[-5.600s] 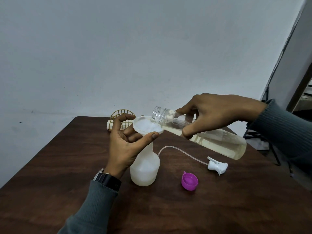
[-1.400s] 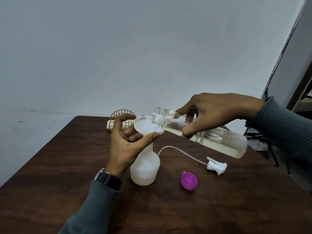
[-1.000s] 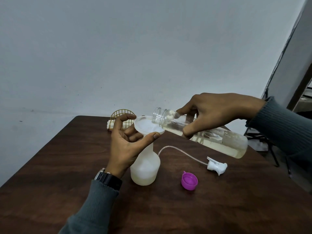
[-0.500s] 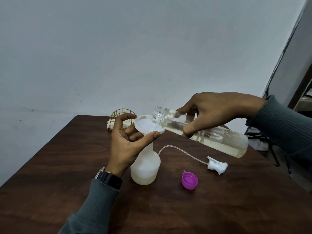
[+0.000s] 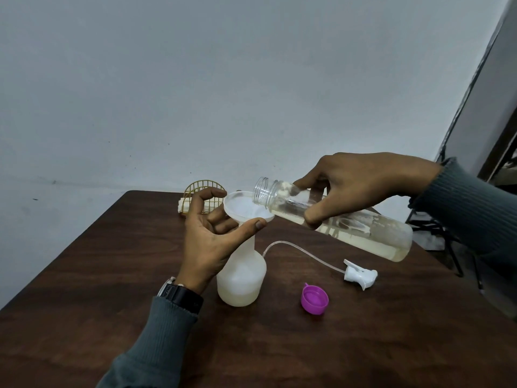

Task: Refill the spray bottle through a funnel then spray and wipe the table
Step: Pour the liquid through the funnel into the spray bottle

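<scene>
A white translucent spray bottle [image 5: 241, 278] stands on the dark wooden table [image 5: 112, 303] with a white funnel [image 5: 242, 208] in its neck. My left hand [image 5: 212, 236] holds the funnel's rim between thumb and fingers. My right hand [image 5: 355, 186] grips a clear refill bottle [image 5: 349, 228], tilted with its open mouth over the funnel. Pale yellowish liquid lies along the refill bottle's lower side, and some fills the bottom of the spray bottle. The white trigger spray head [image 5: 359, 275] with its long tube lies on the table to the right.
A purple cap [image 5: 314, 299] lies open side up in front of the spray head. A gold wire holder [image 5: 202, 197] with a white folded cloth stands at the table's far edge. A black stand is beyond the table's right side.
The refill bottle has tipped slightly further and its liquid has dropped a little, while the level in the spray bottle has risen. Both hands have stayed where they were.
</scene>
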`<state>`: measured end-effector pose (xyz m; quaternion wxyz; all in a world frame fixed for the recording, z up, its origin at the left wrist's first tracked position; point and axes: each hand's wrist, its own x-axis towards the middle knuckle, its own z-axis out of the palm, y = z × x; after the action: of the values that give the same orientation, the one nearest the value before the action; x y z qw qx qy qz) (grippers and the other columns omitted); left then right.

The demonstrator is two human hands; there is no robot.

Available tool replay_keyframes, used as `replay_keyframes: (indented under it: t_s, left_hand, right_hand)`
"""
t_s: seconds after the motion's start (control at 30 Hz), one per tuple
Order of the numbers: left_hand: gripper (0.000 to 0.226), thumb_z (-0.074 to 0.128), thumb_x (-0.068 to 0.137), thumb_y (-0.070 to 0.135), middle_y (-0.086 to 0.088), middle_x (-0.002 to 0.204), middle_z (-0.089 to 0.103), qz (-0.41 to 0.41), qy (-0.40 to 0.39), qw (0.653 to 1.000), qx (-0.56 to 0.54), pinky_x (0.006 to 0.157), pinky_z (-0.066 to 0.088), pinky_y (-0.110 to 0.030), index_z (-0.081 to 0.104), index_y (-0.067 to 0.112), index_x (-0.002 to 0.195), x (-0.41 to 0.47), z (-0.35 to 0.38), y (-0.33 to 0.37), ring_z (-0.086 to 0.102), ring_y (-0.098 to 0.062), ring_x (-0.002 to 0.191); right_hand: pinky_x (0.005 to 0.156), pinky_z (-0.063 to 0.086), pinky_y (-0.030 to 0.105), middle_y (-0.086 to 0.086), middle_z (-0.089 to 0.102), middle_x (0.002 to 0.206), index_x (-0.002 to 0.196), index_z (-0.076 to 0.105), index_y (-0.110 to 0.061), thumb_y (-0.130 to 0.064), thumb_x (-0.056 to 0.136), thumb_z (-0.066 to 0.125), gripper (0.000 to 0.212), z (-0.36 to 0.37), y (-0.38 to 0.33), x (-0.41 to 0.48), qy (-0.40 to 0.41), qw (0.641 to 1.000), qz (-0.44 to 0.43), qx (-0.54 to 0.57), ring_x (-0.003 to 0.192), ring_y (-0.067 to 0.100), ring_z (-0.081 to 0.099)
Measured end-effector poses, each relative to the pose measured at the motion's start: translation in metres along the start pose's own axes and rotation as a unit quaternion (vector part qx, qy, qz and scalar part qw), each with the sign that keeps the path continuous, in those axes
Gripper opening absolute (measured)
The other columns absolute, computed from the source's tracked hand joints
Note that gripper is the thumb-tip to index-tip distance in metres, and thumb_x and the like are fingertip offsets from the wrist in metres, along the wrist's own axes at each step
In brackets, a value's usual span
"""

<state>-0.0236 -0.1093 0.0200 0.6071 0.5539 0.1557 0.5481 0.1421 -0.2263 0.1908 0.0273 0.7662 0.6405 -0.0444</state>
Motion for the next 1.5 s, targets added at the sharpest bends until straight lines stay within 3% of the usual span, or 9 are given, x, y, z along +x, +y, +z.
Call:
replay_keyframes:
  t_s: [0.27,0.67,0.9,1.33,1.5]
  left_hand:
    - [0.082,0.089,0.056,0.009,-0.008,0.108,0.081,0.001,-0.002,1.000,-0.003,0.071,0.064,-0.030,0.045,0.012,0.125,-0.0008,0.0000,0.0011,0.081,-0.025,0.091]
    - [0.083,0.089,0.056,0.008,-0.006,0.108,0.082,0.001,-0.003,1.000,0.001,0.074,0.065,-0.032,0.044,0.011,0.126,-0.0005,-0.0011,0.0007,0.081,-0.025,0.092]
    - [0.080,0.089,0.057,0.007,-0.004,0.106,0.082,0.001,-0.001,1.000,0.001,0.067,0.063,-0.028,0.045,0.014,0.123,-0.0004,0.0000,0.0012,0.081,-0.022,0.091]
    - [0.081,0.089,0.056,0.008,-0.005,0.106,0.082,0.006,-0.002,1.000,-0.001,0.075,0.065,-0.032,0.045,0.012,0.124,-0.0003,-0.0002,0.0004,0.081,-0.023,0.090]
    - [0.082,0.088,0.056,0.007,-0.003,0.103,0.083,0.006,-0.001,1.000,-0.002,0.073,0.065,-0.030,0.045,0.011,0.125,-0.0013,0.0003,0.0007,0.081,-0.022,0.089]
  right_hand:
    - [0.091,0.054,0.035,-0.032,0.075,0.086,0.129,0.069,-0.047,-0.071,0.056,0.070,0.077,0.0007,-0.0011,-0.0007,0.002,1.000,0.002,0.006,0.071,-0.018,0.059]
    - [0.092,0.055,0.035,-0.030,0.076,0.091,0.130,0.068,-0.047,-0.068,0.060,0.072,0.072,0.0014,-0.0004,0.0000,0.002,1.000,0.002,0.006,0.070,-0.014,0.061]
    - [0.090,0.055,0.034,-0.028,0.076,0.090,0.130,0.069,-0.047,-0.064,0.066,0.075,0.066,0.0014,0.0014,0.0003,0.004,1.000,-0.003,0.007,0.070,-0.013,0.061]
    - [0.078,0.051,0.028,-0.027,0.076,0.087,0.128,0.069,-0.046,-0.061,0.068,0.077,0.063,0.0006,0.0018,0.0001,0.004,1.000,-0.007,0.014,0.066,-0.008,0.062]
    - [0.080,0.051,0.029,-0.027,0.076,0.090,0.131,0.068,-0.046,-0.065,0.065,0.075,0.069,0.0008,0.0006,-0.0002,0.005,1.000,-0.003,0.008,0.066,-0.013,0.060]
